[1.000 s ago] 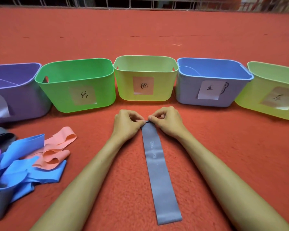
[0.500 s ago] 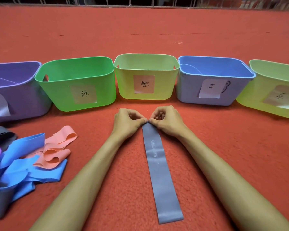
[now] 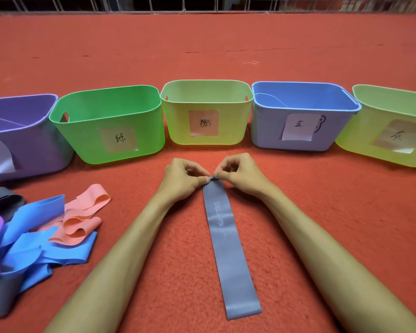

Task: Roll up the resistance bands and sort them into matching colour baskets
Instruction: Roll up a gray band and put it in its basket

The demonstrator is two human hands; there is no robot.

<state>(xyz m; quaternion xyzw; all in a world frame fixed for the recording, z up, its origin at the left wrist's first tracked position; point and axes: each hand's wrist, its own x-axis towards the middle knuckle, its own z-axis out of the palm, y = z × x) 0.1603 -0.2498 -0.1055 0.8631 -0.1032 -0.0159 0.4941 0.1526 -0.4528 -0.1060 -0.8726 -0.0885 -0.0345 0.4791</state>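
red carpet floor (image 3: 202, 49), metal railing (image 3: 154, 3) behind

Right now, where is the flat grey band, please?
In the head view the grey band lies at centre on the red floor; the left hand and right hand pinch its far end, before the middle yellow-green basket.

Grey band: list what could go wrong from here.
The left hand and right hand pinch only the far tip of the grey band; that small first fold could slip open.
Its long flat tail may roll crooked.
The middle basket and far-right basket are both yellow-green; the roll could land in the wrong one.
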